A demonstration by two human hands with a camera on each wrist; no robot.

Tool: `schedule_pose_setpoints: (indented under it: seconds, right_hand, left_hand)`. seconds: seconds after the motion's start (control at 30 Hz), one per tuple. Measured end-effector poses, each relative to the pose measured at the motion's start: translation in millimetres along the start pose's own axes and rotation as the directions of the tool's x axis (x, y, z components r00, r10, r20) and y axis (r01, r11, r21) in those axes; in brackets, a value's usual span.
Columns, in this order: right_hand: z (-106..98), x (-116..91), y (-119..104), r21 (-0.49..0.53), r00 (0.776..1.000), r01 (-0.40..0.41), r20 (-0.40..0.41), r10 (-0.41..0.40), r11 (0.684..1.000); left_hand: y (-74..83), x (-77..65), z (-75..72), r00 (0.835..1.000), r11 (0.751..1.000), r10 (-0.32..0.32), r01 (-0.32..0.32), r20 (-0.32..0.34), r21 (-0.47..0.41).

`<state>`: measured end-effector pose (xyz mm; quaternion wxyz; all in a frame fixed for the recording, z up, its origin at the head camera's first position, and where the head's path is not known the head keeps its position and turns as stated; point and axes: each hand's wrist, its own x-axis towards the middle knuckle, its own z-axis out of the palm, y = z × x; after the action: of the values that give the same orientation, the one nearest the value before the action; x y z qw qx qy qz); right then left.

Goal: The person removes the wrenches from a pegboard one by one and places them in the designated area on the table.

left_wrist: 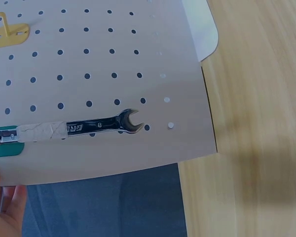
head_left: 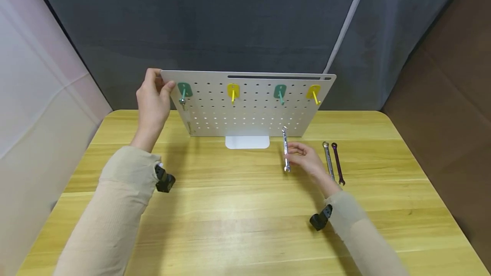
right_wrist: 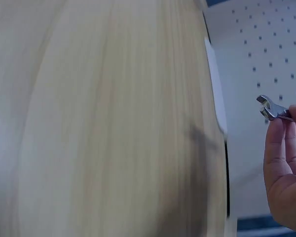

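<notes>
My left hand (head_left: 151, 103) grips the upper left corner of a white pegboard (head_left: 253, 118), its thumb on the front face. From the leftmost green hook (head_left: 185, 88) hangs a wrench; the left wrist view shows this combination wrench (left_wrist: 98, 124) with a pale wrap round its shank and its open end away from the hook. Between thumb and fingers, my right hand (head_left: 304, 159) pinches a silver combination wrench (head_left: 285, 142), held upright above the table before the board's lower right. In the right wrist view, that wrench's open end (right_wrist: 270, 107) sticks out past the fingertips.
Right of my right hand, a silver wrench (head_left: 328, 159) and a dark purple wrench (head_left: 337, 161) lie on the wooden table (head_left: 230, 216). The board also carries a yellow hook (head_left: 233, 90), another green hook (head_left: 280, 92) and a yellow hook (head_left: 313, 92) at the right. Dark cloth (head_left: 230, 20) hangs behind.
</notes>
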<state>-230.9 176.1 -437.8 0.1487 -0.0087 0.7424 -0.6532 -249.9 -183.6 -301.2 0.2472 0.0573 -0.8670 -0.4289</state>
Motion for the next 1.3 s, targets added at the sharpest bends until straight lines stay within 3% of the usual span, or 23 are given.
schedule_pose_setpoints:
  seconds: [0.3, 0.77, 1.0, 1.3]
  right_hand:
    - [-45, -10, 13, -0.064, 0.996, -0.038, -0.080, 0.032, 0.997]
    - [-107, -30, 33, 0.038, 0.973, -0.121, -0.193, 0.126, 0.992]
    - [-129, -37, 39, 0.000, 0.961, -0.171, -0.219, 0.166, 0.985]
    - [-140, -42, 45, -0.161, 0.949, -0.225, -0.258, 0.179, 0.961]
  left_hand:
    - [0.5, -0.6, 0.3, 1.000, 1.000, -0.004, 0.004, 0.000, -0.005]
    - [0.1, 0.4, 0.7, 1.000, 1.000, -0.007, 0.007, -0.006, -0.001]
    - [0.2, -0.1, 0.9, 1.000, 1.000, -0.009, 0.009, 0.005, -0.007]
    - [0.3, -0.6, -0.4, 1.000, 1.000, -0.006, 0.006, -0.003, 0.003]
